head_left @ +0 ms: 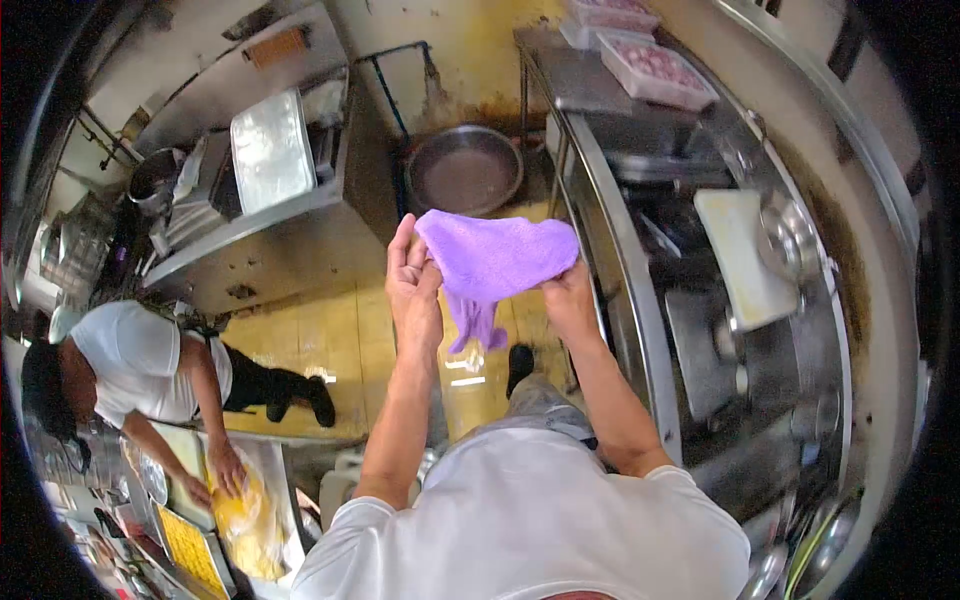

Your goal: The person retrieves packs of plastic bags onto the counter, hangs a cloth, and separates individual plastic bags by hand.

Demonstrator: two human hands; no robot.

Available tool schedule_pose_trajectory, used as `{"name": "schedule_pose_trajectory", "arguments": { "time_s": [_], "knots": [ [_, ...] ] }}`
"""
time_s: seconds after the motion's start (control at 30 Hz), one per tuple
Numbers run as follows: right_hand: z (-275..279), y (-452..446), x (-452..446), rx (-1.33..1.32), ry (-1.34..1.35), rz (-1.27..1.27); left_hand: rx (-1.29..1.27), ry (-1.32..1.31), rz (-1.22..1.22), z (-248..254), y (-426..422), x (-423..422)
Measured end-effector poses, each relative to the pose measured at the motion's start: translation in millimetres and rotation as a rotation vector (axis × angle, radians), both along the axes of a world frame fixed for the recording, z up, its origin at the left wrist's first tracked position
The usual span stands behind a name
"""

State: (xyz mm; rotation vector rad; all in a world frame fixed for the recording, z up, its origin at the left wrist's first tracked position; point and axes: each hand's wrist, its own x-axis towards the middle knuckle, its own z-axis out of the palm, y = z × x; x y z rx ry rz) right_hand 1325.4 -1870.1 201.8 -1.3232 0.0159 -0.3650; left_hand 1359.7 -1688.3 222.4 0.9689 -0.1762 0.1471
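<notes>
A purple cloth (pixel 495 255) is stretched between my two hands, held out in front of my body above the yellow tiled floor. My left hand (pixel 413 285) grips its left corner, with some fingers raised behind the edge. My right hand (pixel 570 297) holds the right end from below, its fingers mostly hidden by the fabric. A loose part of the cloth hangs down between the hands.
A round brown basin (pixel 464 170) lies ahead. Along the right runs a steel counter with a white cutting board (pixel 745 258), metal bowls (pixel 790 237) and a tub (pixel 655 72). A co-worker (pixel 150 365) handles yellow food (pixel 245 515) at the lower left.
</notes>
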Motion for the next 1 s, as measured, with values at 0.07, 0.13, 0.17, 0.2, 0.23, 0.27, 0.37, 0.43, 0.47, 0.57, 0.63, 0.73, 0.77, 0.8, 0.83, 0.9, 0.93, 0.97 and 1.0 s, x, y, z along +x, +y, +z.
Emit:
{"name": "schedule_pose_trajectory", "arguments": {
  "time_s": [0.07,0.13,0.17,0.2,0.23,0.27,0.37,0.43,0.47,0.57,0.63,0.73,0.77,0.8,0.83,0.9,0.93,0.97,1.0],
  "knots": [
    [16.2,-20.4,72.1,0.032,-0.064,0.02,0.074,-0.063,0.063,10.3,-8.1,74.8],
    [36.6,-39.8,143.5,0.048,-0.119,0.027,0.097,-0.135,0.136,52.7,-18.1,135.1],
    [50.5,-58.7,177.4,-0.075,-0.169,0.097,0.118,-0.17,0.191,77.1,-20.5,156.1],
    [74.1,-62.1,204.7,-0.011,-0.302,0.06,0.136,-0.208,0.249,111.2,-25.0,174.0],
    [105.1,-62.7,226.3,0.056,-0.44,0.023,0.148,-0.288,0.368,144.3,-35.3,182.1],
    [132.4,-61.3,241.5,0.124,-0.567,-0.01,0.158,-0.358,0.489,159.3,-48.7,186.1],
    [120.8,-64.7,298.2,-0.656,-0.763,-0.194,0.545,-0.595,0.726,97.9,-66.2,254.5],
    [92.0,-70.8,367.3,-0.932,-0.828,-0.189,0.954,-0.496,0.619,45.1,-57.0,331.0],
    [83.5,-69.4,406.8,-0.853,-0.816,-0.113,1.04,-0.575,0.64,51.2,-53.4,368.3],
    [102.7,-72.1,507.5,-0.792,-0.721,-0.038,1.449,-0.894,0.81,82.6,-36.7,469.0],
    [124.3,-80.5,582.2,-1.007,-0.851,-0.155,1.419,-0.913,0.768,115.9,-38.8,527.9],
    [151.0,-91.2,681.5,-1.053,-0.857,-0.101,1.596,-0.903,0.757,141.6,-25.3,628.0],
    [164.7,-95.0,710.1,-1.049,-0.84,-0.061,1.664,-0.898,0.753,154.9,-23.9,659.6],
    [180.5,-98.1,736.4,-1.046,-0.823,-0.017,1.574,-0.969,0.791,170.5,-27.4,687.3],
    [194.9,-99.9,759.5,-0.991,-0.854,-0.002,1.487,-1.033,0.819,186.7,-33.4,709.2],
    [218.6,-101.3,798.1,-0.869,-0.905,0.024,1.354,-1.142,0.889,217.6,-49.1,746.6],
    [228.9,-102.5,817.7,-0.893,-0.97,0.01,1.354,-1.166,0.882,231.2,-59.0,761.9],
    [239.9,-103.6,839.0,-0.919,-1.041,-0.003,1.352,-1.19,0.884,244.2,-69.1,777.1],
    [249.0,-104.5,860.3,-0.925,-1.1,-0.011,1.354,-1.224,0.906,250.5,-78.4,793.7]
  ]
}}
